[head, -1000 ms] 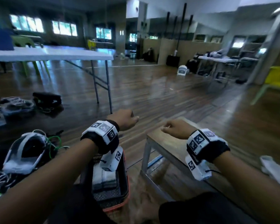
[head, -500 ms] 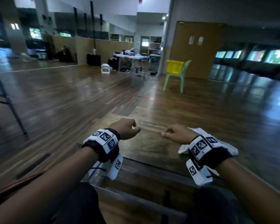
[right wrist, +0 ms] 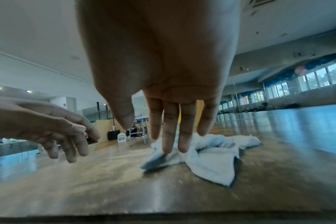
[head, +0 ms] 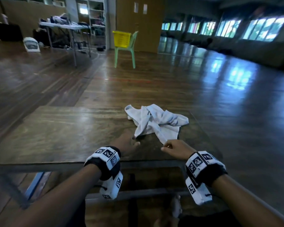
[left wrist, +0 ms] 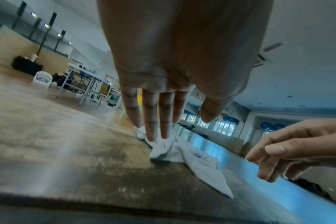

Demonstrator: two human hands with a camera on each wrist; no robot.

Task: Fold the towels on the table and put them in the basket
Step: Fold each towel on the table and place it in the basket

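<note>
left hand: hovering by towel, fingers straight, holding nothing | right hand: fingers relaxed, holding nothing | towel: lying crumpled on counter

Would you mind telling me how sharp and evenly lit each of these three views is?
Head view: dim hall, blue window glare on the floor, towel fairly sharp. Left wrist view: left hand close and soft, table smeared by motion blur. Right wrist view: right hand fills the top, soft; strong wide-angle bending at the edges.
</note>
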